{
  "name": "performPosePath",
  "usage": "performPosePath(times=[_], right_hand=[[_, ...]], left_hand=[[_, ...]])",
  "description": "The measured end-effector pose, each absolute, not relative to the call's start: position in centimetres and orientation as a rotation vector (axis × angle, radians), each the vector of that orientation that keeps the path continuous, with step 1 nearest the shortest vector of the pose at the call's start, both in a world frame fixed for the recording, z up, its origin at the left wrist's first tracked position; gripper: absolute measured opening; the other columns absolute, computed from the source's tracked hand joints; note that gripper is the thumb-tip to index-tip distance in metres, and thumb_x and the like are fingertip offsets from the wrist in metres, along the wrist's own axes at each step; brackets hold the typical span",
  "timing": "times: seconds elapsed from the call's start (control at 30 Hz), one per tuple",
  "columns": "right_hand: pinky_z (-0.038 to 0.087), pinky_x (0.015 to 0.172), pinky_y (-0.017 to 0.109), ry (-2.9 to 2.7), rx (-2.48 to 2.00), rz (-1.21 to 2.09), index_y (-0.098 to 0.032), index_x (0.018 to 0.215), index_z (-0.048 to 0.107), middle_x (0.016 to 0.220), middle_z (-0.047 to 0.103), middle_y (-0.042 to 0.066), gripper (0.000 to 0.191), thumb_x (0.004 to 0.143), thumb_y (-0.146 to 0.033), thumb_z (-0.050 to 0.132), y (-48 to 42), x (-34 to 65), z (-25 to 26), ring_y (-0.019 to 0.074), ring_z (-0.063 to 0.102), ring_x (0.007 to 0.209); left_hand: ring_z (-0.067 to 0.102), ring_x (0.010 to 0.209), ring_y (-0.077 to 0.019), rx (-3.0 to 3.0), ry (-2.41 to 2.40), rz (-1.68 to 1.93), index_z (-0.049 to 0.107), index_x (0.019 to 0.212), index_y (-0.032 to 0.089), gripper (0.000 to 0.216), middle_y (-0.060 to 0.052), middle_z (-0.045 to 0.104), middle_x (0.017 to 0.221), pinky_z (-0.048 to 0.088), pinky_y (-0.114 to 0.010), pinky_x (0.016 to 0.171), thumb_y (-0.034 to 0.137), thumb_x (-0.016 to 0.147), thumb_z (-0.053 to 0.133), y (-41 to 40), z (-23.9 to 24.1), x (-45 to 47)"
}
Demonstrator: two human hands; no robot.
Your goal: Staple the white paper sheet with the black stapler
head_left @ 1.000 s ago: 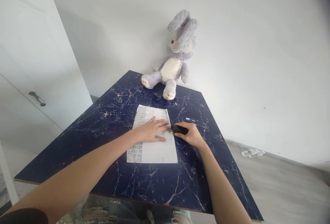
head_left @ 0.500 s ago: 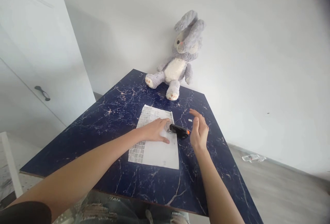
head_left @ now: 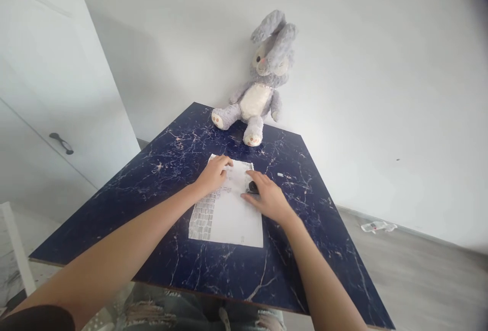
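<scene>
A printed white sheet of paper [head_left: 229,214] lies on the dark blue marbled table [head_left: 160,168]. My left hand [head_left: 213,174] rests on the sheet's far left corner, fingers bent down onto the paper. My right hand [head_left: 267,198] lies palm down over a small black stapler [head_left: 252,187] at the sheet's right edge. Its fingers cover most of the stapler and press on it; only the stapler's dark left end shows.
A grey plush rabbit [head_left: 263,82] sits at the table's far edge against the white wall. A tiny white scrap [head_left: 280,174] lies right of the paper. A white cabinet with a dark handle [head_left: 61,143] stands at left. A plastic bottle [head_left: 377,227] lies on the floor at right.
My right hand lifted off the stapler, then came back down over it. My left hand slid from the middle of the sheet to its far left corner.
</scene>
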State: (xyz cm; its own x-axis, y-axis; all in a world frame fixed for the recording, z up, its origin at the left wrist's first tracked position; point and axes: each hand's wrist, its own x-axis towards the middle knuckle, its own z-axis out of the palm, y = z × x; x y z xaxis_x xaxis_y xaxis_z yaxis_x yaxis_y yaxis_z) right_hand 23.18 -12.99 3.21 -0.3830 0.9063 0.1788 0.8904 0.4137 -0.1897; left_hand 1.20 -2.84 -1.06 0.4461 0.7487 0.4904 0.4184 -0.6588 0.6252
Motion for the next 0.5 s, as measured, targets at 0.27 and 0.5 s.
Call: performPosePath(times=[0.27,0.5], right_hand=[[0.038,0.063,0.027,-2.191,-2.053,0.124,-0.024,0.098,0.068,0.087,0.072,0.005,0.017,0.084,-0.033,0.069,-12.2,31.3,4.0,0.0234,0.065,0.078],[0.037,0.061,0.027,-1.911,-1.874,0.028,-0.022,0.096,0.065,0.081,0.070,0.005,0.017,0.089,-0.037,0.063,-13.0,24.8,3.0,0.0200,0.061,0.068]], left_hand=[[0.060,0.106,-0.0272,2.445,1.042,0.871,0.067,0.094,0.020,0.029,-0.007,0.067,0.106,0.044,-0.047,0.099,0.002,0.078,0.051,-2.3,-2.3,1.4],[0.061,0.088,-0.0200,2.138,1.066,1.238,0.065,0.086,0.020,0.031,-0.005,0.062,0.093,0.047,-0.035,0.084,0.000,0.082,0.041,-2.1,-1.5,0.9]])
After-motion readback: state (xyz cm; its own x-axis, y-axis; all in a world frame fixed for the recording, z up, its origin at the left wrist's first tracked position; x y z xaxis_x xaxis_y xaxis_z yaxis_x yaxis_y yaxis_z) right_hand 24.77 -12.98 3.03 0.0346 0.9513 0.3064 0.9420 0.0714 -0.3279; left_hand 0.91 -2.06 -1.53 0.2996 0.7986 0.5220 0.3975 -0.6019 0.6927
